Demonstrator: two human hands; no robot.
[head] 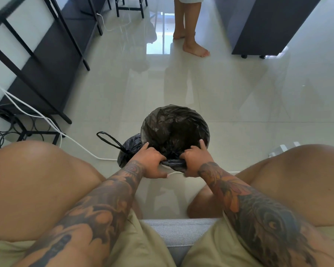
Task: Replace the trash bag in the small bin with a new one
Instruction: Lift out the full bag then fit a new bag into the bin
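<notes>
The small bin (183,112) stands on the tiled floor between my knees, lined with a black trash bag (174,126) whose mouth lies spread over the rim. My left hand (151,160) and my right hand (196,159) both grip the bunched near edge of that bag at the bin's rim, index fingers pointing forward. A tied black trash bag (130,149) with a loop handle (107,138) lies on the floor against the bin's left side, partly hidden by my left hand.
A black metal shelf (46,60) and a wire rack (2,126) stand at the left, with a white cable (52,122) running across the floor. A person's bare feet (193,47) stand ahead. A dark cabinet (268,29) is at the upper right.
</notes>
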